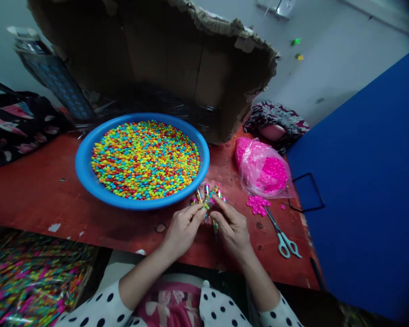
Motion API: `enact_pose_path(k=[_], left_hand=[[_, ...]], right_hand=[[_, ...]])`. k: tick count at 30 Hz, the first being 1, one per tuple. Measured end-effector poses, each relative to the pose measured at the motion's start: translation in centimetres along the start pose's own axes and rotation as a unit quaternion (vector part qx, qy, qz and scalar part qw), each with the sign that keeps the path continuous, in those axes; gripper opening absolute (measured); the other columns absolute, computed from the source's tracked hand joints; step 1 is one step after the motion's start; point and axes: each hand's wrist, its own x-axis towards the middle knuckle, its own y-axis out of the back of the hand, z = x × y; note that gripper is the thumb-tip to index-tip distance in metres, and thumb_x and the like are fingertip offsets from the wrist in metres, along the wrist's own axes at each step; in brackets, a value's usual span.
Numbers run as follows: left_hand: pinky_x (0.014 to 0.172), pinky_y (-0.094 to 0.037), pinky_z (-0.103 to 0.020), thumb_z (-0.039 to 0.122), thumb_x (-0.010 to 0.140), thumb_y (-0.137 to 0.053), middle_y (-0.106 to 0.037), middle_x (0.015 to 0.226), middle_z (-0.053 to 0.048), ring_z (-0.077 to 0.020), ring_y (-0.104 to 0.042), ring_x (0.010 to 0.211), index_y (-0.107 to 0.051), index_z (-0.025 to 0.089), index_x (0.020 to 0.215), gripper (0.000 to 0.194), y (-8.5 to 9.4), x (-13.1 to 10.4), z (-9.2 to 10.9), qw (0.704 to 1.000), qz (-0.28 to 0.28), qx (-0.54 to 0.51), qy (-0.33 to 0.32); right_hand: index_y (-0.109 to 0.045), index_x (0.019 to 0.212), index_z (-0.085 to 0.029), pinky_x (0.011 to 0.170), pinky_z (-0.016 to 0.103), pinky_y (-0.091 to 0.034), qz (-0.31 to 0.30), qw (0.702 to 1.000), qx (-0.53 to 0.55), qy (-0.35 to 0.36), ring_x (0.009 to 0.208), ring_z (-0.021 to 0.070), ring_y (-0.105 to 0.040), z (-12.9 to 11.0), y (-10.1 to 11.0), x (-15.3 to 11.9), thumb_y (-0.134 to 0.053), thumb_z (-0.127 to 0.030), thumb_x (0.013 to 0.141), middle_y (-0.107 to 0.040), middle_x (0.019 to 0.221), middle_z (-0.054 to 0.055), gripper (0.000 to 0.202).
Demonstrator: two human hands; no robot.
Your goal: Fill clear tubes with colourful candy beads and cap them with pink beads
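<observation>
Both hands meet over the red table, in front of the large blue basin of multicoloured candies. My left hand pinches a small clear tube with coloured candies in it. At the tube's other side, my right hand has its thumb and fingers closed around the end, where something pink shows. Several similar filled tubes lie beneath and behind the hands, partly hidden by them. To the right sit a small pile of pink pieces and scissors with pale handles.
A clear bag of pink pieces lies at the right, by a patterned cloth. A torn cardboard box stands behind the basin. A floral bag is at the left. Below left, a box holds many filled tubes.
</observation>
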Motion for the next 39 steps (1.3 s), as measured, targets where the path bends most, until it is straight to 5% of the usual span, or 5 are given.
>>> enact_pose_path(k=[6,12,19,31,39], left_hand=[[0.081,-0.045,-0.034,0.054,0.084,-0.047,-0.067,0.097,-0.009,-0.0265,-0.062,0.092,-0.061,0.018,0.105,0.043,1.9,0.6,-1.3,0.947,0.058,0.314,-0.021],[0.082,-0.046,-0.041,0.064,0.084,-0.036,-0.064,0.105,-0.018,-0.0342,-0.060,0.098,-0.055,0.014,0.114,0.061,-0.5,3.7,-2.1,0.864,0.040,0.502,-0.008],[0.078,-0.046,-0.034,0.050,0.091,-0.030,-0.061,0.104,-0.013,-0.0267,-0.062,0.092,-0.056,0.016,0.106,0.045,-2.9,6.1,-1.4,0.879,0.010,0.477,0.011],[0.073,-0.045,-0.032,0.038,0.094,-0.026,-0.066,0.100,-0.013,-0.0246,-0.063,0.090,-0.055,0.015,0.110,0.040,-3.9,5.5,-0.9,0.957,0.004,0.289,0.035],[0.085,-0.047,-0.040,0.044,0.091,-0.032,-0.063,0.110,-0.013,-0.0275,-0.060,0.100,-0.055,0.017,0.115,0.042,-5.4,-0.2,1.2,0.988,0.021,0.150,-0.004]], right_hand=[[-0.059,0.107,-0.018,0.077,0.033,-0.049,-0.018,0.965,-0.173,-0.194,0.088,0.0206,-0.063,0.9,3.2,-0.4,-0.048,-0.044,0.086,-0.066,0.098,0.008,0.035],[-0.039,0.134,-0.014,0.089,0.041,-0.043,-0.083,0.892,-0.355,-0.268,0.112,0.0298,-0.053,1.0,1.5,-0.4,-0.038,-0.051,0.089,-0.053,0.123,0.016,0.058],[-0.045,0.131,-0.017,0.083,0.038,-0.044,-0.051,0.904,-0.336,-0.260,0.101,0.0263,-0.057,1.7,-1.2,2.3,-0.025,-0.036,0.094,-0.055,0.116,0.014,0.046],[-0.047,0.131,-0.014,0.102,0.039,-0.034,0.086,0.970,-0.022,-0.225,0.120,0.0210,-0.048,2.6,-3.3,1.5,-0.026,-0.047,0.092,-0.051,0.131,0.012,0.056],[-0.043,0.134,-0.022,0.078,0.036,-0.053,0.122,0.986,-0.046,-0.099,0.104,0.0228,-0.059,1.6,-5.1,-2.7,-0.030,-0.046,0.089,-0.059,0.119,0.009,0.052]])
